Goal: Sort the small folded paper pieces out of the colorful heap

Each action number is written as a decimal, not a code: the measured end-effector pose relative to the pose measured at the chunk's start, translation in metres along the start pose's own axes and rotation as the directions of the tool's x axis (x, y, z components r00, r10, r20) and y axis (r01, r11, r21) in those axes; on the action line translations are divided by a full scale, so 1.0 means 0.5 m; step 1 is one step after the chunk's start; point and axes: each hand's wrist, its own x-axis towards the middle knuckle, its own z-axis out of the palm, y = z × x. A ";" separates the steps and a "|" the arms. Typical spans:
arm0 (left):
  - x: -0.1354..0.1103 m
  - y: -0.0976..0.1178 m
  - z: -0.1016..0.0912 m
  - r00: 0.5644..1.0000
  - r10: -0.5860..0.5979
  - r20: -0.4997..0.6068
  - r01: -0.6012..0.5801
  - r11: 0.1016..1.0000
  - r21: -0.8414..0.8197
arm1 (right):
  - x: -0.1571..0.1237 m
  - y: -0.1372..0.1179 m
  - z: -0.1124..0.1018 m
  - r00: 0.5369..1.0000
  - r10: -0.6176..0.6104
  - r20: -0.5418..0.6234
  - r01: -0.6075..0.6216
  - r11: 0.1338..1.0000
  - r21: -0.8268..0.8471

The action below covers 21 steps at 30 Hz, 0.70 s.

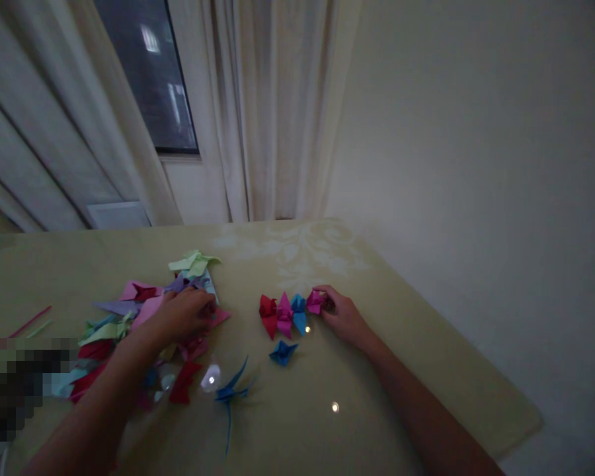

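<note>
My right hand (340, 313) pinches a small magenta folded-paper piece (315, 302) at the right end of a short row. In that row stand a red folded piece (268, 316), a magenta folded piece (284, 315) and a blue folded piece (299, 313), close side by side. My left hand (191, 311) is at the right side of a heap of coloured folded papers (146, 311), its fingers curled down. What those fingers hold, if anything, is hidden. A blue folded piece (283, 354) lies just in front of the row.
Nearer me lies a blue paper crane (232, 393) with long thin points, beside a red folded paper (185, 382). Thin pink (31, 320) and green strips lie at the left. The table (426, 370) meets a wall on the right; curtains (277, 112) hang behind.
</note>
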 end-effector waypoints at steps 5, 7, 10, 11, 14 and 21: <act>0.006 -0.011 -0.029 0.998 0.010 -0.055 -0.010 1.000 -0.006 | -0.001 -0.004 -0.006 1.000 0.025 0.015 -0.025 1.000 -0.005; 0.004 -0.013 -0.047 0.991 -0.017 -0.134 0.013 0.999 -0.030 | -0.003 -0.004 -0.012 0.999 0.019 0.031 -0.019 1.000 0.003; -0.008 -0.004 -0.075 0.935 -0.072 -0.346 0.029 0.992 -0.126 | -0.006 -0.001 -0.023 0.999 0.001 0.046 0.000 1.000 -0.026; -0.013 0.003 -0.084 0.901 -0.096 -0.424 0.022 0.984 -0.176 | -0.006 -0.001 -0.027 1.000 -0.004 0.021 0.005 0.998 -0.057; -0.034 0.035 -0.113 0.756 -0.203 -0.622 -0.025 0.941 -0.338 | -0.006 -0.010 -0.031 0.980 -0.064 -0.187 0.033 0.986 -0.163; -0.061 0.135 -0.142 0.744 -0.164 -0.648 -0.336 0.746 -0.575 | -0.030 -0.095 0.003 0.841 -0.268 -0.470 0.189 0.959 -0.209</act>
